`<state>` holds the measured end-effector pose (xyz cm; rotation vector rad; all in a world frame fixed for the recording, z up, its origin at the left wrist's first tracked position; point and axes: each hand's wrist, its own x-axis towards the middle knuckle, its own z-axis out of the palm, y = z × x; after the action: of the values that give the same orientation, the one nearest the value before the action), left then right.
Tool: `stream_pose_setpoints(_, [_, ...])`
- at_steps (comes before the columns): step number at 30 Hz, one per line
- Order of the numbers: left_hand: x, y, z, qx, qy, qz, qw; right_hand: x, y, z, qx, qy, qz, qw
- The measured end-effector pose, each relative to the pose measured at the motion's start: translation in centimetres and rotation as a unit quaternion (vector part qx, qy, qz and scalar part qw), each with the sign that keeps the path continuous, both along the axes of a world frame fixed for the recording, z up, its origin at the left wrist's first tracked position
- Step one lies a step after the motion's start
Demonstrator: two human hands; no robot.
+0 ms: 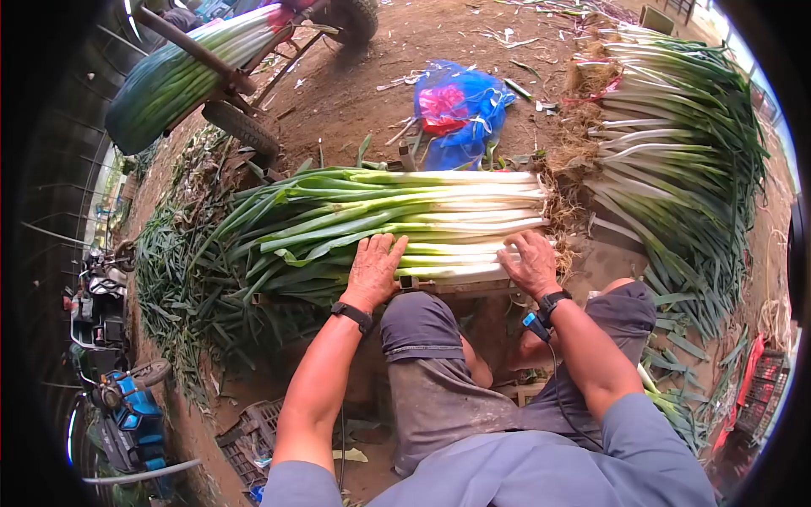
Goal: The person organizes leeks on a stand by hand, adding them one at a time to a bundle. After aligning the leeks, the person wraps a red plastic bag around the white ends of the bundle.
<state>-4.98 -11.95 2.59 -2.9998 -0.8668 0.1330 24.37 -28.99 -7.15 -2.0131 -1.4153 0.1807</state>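
A row of long green onions [439, 205] lies across a low stand in front of my knees, white stems and roots to the right, green leaves to the left. My left hand [376, 269] rests on the near edge of the row, where the stems turn green, fingers stretched out. On the white stems near the roots lies my right hand [530, 260], its fingers spread and slightly bent. Neither hand is wrapped round a stem. Both wrists wear black bands, and a blue piece with a cable [536, 324] hangs by the right one.
A large heap of green onions [676, 152] lies at right. Beyond the stand are blue and pink plastic bags [465, 106]. A wheeled cart [241, 122] carries a wrapped bundle at upper left. Leaf trimmings [182, 287] cover the ground at left, near a crate [253, 435].
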Motion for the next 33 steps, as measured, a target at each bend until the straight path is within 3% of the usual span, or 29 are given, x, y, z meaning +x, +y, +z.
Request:
stream_pose_setpoints(9, [0.0,0.3,-0.9,0.02,0.017,-0.027,0.999,0.2,-0.1,-0.3,0.021,0.009,0.021,1.0])
stream_pose_setpoints(13, [-0.4,1.1,0.5,-0.06,0.02,-0.016,0.998,-0.1,0.1,-0.6,0.004,0.017,0.014,1.0])
stream_pose_setpoints(15, [-0.8,1.7,1.2,-0.152,-0.032,-0.011,0.988,-0.4,0.2,-0.9,0.078,-0.039,0.012,0.996])
stream_pose_setpoints(17, [-0.6,2.1,1.8,-0.175,-0.032,-0.006,0.984,0.0,0.1,-1.0,0.07,-0.012,0.022,0.997])
stream_pose_setpoints(19, [1.1,1.8,2.8,-0.113,-0.087,-0.019,0.99,0.4,0.4,-0.7,0.053,-0.021,0.059,0.997])
stream_pose_setpoints(25, [3.7,3.2,-1.1,0.058,-0.061,-0.03,0.996,0.6,0.8,-0.6,0.018,-0.026,0.048,0.998])
stream_pose_setpoints(29, [4.0,2.5,0.1,0.026,-0.016,-0.02,0.999,0.7,0.9,-0.5,0.015,-0.012,0.051,0.999])
stream_pose_setpoints(33, [3.1,2.6,-0.1,0.025,-0.061,-0.045,0.997,0.3,0.9,0.4,0.034,0.018,0.031,0.999])
